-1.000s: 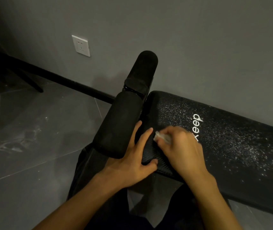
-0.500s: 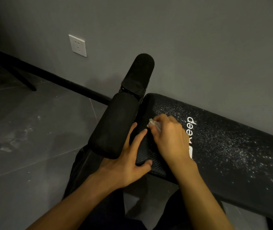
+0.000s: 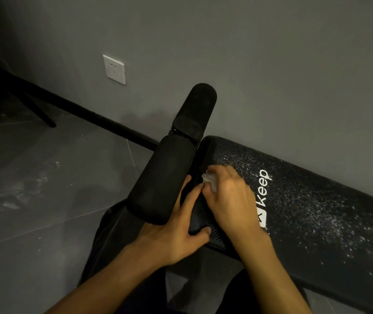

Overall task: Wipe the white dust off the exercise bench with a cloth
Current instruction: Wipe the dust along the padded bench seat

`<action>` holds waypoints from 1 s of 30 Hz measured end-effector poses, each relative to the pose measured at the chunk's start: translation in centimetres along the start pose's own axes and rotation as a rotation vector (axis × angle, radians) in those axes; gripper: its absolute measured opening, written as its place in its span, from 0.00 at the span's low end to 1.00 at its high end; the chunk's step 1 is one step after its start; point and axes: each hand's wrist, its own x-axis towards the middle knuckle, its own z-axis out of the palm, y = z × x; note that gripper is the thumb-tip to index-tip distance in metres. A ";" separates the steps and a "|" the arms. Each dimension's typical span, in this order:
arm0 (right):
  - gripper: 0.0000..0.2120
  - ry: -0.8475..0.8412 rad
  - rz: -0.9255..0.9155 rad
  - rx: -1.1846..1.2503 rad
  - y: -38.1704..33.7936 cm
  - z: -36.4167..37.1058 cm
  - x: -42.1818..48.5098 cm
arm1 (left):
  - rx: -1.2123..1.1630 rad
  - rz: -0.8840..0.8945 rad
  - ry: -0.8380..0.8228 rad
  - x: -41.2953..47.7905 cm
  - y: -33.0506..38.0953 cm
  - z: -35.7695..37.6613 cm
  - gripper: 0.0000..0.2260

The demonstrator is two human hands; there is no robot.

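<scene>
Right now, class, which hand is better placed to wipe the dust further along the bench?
The right hand: it holds the cloth on the bench, nearer the dust. The left hand only grips the bench end.

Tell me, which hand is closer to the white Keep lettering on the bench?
Right. The right hand, holding the cloth, sits on the bench right beside the Keep lettering; the left hand holds the bench's end, farther away.
</scene>
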 end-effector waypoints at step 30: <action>0.12 0.047 -0.046 -0.110 1.4 -0.3 2.6 | -0.120 -0.062 0.040 4.2 3.9 -0.6 0.34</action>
